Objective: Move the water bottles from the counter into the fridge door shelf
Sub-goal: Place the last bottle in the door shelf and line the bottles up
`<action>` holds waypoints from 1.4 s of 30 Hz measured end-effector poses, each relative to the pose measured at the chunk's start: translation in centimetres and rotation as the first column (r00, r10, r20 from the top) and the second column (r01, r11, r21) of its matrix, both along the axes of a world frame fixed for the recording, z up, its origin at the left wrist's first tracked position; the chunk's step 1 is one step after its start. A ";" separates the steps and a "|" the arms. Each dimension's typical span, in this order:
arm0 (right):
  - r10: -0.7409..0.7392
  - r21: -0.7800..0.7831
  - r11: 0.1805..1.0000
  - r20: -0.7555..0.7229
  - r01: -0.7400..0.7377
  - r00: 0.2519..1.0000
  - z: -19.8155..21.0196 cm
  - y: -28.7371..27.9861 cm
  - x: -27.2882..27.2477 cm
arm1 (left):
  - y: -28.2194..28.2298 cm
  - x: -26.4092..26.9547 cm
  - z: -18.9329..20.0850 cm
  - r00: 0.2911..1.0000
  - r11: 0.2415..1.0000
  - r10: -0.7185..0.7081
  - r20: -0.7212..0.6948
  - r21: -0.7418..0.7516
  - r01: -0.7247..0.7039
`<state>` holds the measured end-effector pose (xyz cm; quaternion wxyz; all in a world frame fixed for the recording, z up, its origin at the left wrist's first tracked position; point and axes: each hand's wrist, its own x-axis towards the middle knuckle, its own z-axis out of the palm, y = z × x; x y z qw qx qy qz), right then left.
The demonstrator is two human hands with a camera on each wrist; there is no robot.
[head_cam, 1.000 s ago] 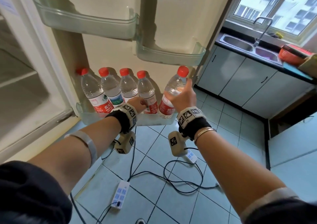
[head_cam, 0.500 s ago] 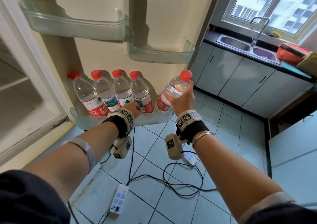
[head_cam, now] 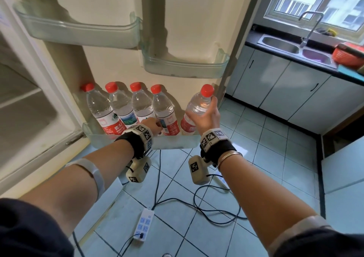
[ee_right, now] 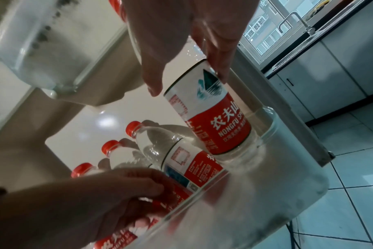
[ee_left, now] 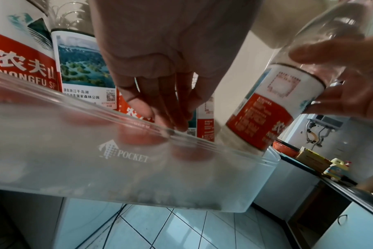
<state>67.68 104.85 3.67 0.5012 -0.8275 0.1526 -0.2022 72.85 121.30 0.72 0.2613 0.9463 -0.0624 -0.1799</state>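
Note:
Several red-capped water bottles stand in a row in the clear lower door shelf. My right hand grips another water bottle round its upper body. That bottle leans right, its base inside the shelf's right end, apart from the row. The right wrist view shows this bottle low against the shelf wall. My left hand reaches over the rim, and its straight fingers press on the labels of the standing bottles. In the left wrist view the held bottle sits to the right.
Two empty door shelves hang above. A power strip and black cables lie on the tiled floor below my arms. A counter with a sink and an orange basket stands at the right.
My right hand has tilted its bottle to the right and lowered its base into the shelf's right end. The left hand has stayed at the standing bottles.

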 end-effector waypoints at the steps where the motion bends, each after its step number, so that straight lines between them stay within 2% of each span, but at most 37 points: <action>1: 0.013 0.007 1.000 -0.037 -0.013 0.999 -0.2 0.2 0.0 | 0.0 0.0 0.0 1.000 0.999 0.017 -0.007 -0.037 -0.018; 4: 0.040 -0.026 0.999 -0.134 -0.044 0.990 -0.2 0.5 0.2 | -0.2 0.0 0.3 0.999 0.995 0.033 0.009 -0.097 -0.032; 11: 0.008 -0.149 0.988 -0.266 -0.049 0.964 1.2 1.0 1.5 | 0.0 0.1 1.0 0.998 0.996 0.059 0.011 -0.070 -0.058; 21: 0.035 -0.123 0.990 -0.273 -0.071 0.961 0.9 1.1 3.8 | 0.1 0.4 0.6 0.996 0.994 -0.069 -0.058 0.085 0.073; 28: 0.060 -0.055 0.995 -0.322 -0.081 0.945 1.1 0.2 4.8 | -0.3 1.5 0.7 0.995 0.996 -0.038 -0.097 0.071 0.045; 31: 0.083 -0.025 0.995 -0.353 -0.098 0.932 -0.2 0.4 4.7 | -0.3 2.0 0.7 0.992 0.997 -0.010 -0.129 0.078 0.020; 36: 0.058 -0.015 0.998 -0.346 -0.068 0.936 -1.3 0.3 4.6 | -0.4 2.6 1.7 0.984 1.000 -0.001 -0.180 0.009 0.003; 39: 0.033 0.005 0.999 -0.322 -0.034 0.946 -1.2 0.3 4.9 | -1.0 2.4 2.7 0.995 0.999 -0.051 -0.085 -0.016 0.050; 42: 0.039 -0.030 0.998 -0.362 -0.053 0.931 -1.0 0.3 5.1 | -1.6 2.0 3.4 0.991 0.975 -0.111 -0.074 -0.200 0.094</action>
